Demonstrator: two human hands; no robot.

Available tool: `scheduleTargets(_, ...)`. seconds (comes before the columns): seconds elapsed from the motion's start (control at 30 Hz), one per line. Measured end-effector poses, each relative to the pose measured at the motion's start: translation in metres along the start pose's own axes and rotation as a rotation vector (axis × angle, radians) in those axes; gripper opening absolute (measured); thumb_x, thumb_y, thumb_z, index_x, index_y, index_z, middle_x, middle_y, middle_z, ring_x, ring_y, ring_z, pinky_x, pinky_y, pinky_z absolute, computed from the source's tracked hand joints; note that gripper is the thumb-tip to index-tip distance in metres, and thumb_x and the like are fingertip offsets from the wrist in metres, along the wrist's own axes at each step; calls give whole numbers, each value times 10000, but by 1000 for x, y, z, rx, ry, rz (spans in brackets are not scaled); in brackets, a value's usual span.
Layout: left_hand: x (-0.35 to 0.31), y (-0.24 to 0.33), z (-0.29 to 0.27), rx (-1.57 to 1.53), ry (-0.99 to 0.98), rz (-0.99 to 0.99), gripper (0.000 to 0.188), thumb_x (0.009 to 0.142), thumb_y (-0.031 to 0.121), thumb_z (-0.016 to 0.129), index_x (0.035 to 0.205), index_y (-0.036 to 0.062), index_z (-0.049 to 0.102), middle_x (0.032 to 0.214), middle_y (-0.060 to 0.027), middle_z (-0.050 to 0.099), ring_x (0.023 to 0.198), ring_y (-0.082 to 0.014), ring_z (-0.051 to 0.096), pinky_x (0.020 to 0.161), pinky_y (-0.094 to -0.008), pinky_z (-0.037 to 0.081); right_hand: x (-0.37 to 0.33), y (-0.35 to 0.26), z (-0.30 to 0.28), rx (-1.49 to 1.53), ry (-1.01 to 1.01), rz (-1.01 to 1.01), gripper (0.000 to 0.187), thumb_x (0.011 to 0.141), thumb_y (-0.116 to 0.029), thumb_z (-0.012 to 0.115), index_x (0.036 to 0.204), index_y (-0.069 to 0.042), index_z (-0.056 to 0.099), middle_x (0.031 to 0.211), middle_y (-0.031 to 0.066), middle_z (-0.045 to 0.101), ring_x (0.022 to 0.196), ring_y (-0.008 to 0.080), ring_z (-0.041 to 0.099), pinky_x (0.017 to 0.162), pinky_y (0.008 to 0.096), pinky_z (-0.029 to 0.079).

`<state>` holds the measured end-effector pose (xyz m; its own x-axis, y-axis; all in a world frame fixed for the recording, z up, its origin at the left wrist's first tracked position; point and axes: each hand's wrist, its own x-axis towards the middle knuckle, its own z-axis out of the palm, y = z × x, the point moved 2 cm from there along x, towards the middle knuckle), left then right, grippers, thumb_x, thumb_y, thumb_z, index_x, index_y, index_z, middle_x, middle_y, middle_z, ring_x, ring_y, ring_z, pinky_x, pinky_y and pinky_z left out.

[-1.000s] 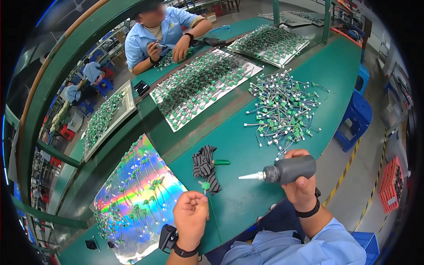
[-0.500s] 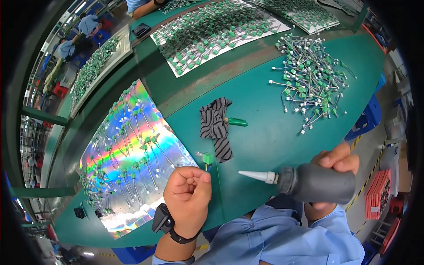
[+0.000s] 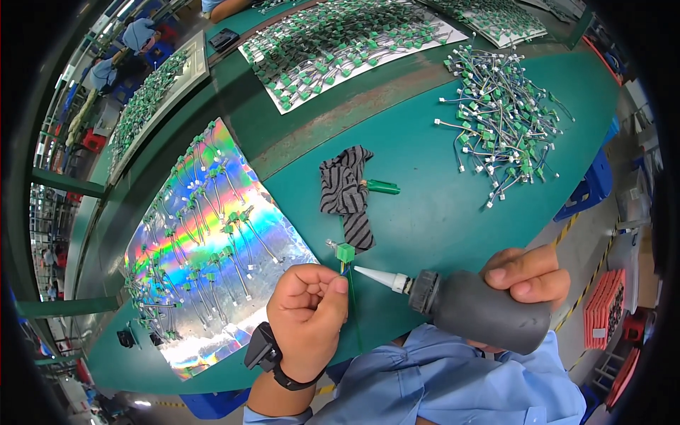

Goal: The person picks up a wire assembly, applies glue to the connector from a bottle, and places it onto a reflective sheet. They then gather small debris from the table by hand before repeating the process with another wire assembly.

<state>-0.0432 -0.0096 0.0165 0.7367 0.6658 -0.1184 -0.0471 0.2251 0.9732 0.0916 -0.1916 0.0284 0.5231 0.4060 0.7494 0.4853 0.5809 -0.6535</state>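
Observation:
Between thumb and fingers my left hand (image 3: 308, 304) pinches the wires of a small green connector (image 3: 345, 253), whose block stands up above the fingertips. My right hand (image 3: 530, 275) is wrapped round a dark grey squeeze bottle (image 3: 489, 309), tipped on its side. The bottle's white tapered nozzle (image 3: 380, 277) points left, its tip close to the wires just under the green block. Whether the tip touches them I cannot tell. Beyond the connector lies a striped grey cloth (image 3: 345, 185) with a green-handled tool (image 3: 382, 187) beside it.
On the left, a shiny reflective sheet (image 3: 273, 219) bears rows of green connectors with wires. A heap of similar wired connectors (image 3: 506, 117) lies at the far right of the green table (image 3: 418, 219). Boards covered with more connectors (image 3: 340, 57) stand along the back.
My right hand has brought the bottle left, so its nozzle has come up to the connector. My left hand has shifted slightly right with the connector.

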Motion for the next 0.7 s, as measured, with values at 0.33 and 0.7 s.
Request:
scheduleTargets(0.33, -2, -1, 1, 48, 20, 49, 63, 873, 1, 571, 855, -3, 510, 582, -35, 511, 452, -81, 451, 423, -212, 375, 2, -1, 1, -19, -61, -9, 288, 767, -13, 703, 982, -13, 512, 990, 248, 575, 709, 293, 622, 618, 329, 545)
scheduleTargets(0.7, -3, 0, 0, 66, 20, 69, 75, 873, 8, 586, 864, 1, 512, 616, -30, 528, 473, -73, 465, 439, -196, 372, 3, 0, 0, 2, -73, -1, 280, 769, -8, 695, 986, -6, 518, 987, 254, 581, 685, 299, 624, 582, 332, 545)
